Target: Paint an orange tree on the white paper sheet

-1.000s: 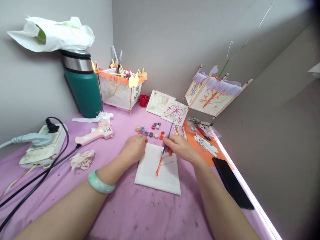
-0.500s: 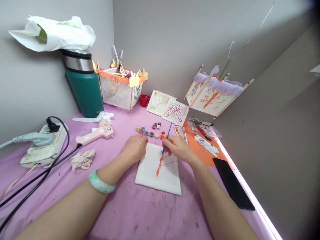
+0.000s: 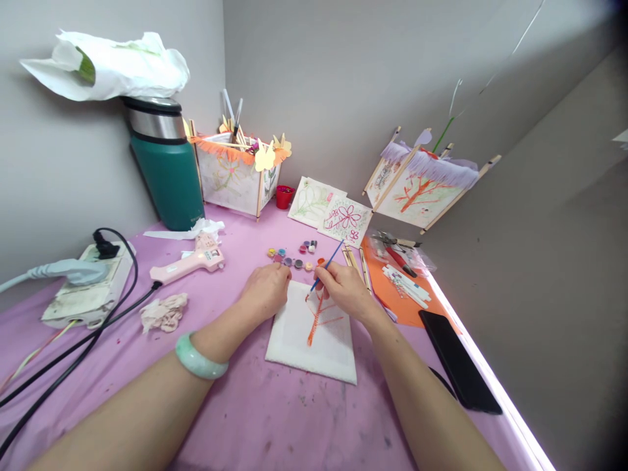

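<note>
A slim blue paintbrush [image 3: 328, 263] is pinched in my right hand [image 3: 347, 288], tilted so that its tip touches the white sheet [image 3: 289, 337] up near the top. On this sheet runs an orange painted trunk with thin branches [image 3: 314, 327]. With fingers curled, my left hand [image 3: 267, 289] grips the sheet's upper left edge; its fingertips are partly hidden. Just beyond both hands lie small paint pots [image 3: 298, 263] in several colours, an orange one [image 3: 320, 261] close to the right hand's fingers.
On the left are a pink glue gun [image 3: 189, 265], crumpled tissue [image 3: 164, 313], a power strip [image 3: 88, 288] with cables, and a green bottle [image 3: 169, 183]. Painted cards [image 3: 346, 222] and two lanterns [image 3: 230, 173] stand behind. A phone [image 3: 458, 360] and red-handled pliers [image 3: 400, 260] lie right.
The brush tip has shifted left from the trunk's top, and the brush leans more. A short orange stroke now shows at the tip. My left hand stays in place.
</note>
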Tool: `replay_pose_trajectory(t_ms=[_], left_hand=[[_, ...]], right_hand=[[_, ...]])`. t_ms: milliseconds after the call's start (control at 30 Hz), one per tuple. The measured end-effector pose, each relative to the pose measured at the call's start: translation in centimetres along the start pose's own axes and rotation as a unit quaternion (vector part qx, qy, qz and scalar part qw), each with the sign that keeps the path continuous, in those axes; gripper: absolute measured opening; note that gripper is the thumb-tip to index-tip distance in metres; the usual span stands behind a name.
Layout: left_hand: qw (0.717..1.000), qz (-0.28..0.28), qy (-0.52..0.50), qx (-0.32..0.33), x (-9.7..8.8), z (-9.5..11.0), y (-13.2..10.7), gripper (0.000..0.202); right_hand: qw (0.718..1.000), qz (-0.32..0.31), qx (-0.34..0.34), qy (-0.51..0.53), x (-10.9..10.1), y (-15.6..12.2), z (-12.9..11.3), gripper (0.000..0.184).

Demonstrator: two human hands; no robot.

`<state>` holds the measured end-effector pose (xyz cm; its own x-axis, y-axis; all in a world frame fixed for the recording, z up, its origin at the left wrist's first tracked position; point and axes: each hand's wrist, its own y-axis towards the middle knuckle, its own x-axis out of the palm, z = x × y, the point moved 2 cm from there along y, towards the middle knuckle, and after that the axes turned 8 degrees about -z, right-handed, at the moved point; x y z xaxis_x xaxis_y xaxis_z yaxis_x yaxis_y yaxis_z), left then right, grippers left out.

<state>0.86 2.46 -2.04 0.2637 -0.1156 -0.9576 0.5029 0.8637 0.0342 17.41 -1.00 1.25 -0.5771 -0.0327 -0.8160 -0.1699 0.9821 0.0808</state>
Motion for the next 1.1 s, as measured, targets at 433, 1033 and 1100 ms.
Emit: replay_pose_trajectory(t_ms=[433, 1033, 1100], left_hand=[[1.0, 0.001, 0.002, 0.003, 0.0, -0.1, -0.1, 0.024], [1.0, -0.001, -0.002, 0.0, 0.3, -0.2, 0.1, 0.023], [1.0, -0.001, -0.005, 0.0, 0.3, -0.2, 0.1, 0.024]], right_hand=[[0.999, 0.021, -0.034, -0.025, 0.0, -0.2, -0.3, 0.034], [0.999, -0.027, -0.007, -0.023, -1.3, -0.4, -0.2, 0.033], [0.999, 0.033, 0.002, 0.022, -2.0, -0.3, 0.2, 0.031]])
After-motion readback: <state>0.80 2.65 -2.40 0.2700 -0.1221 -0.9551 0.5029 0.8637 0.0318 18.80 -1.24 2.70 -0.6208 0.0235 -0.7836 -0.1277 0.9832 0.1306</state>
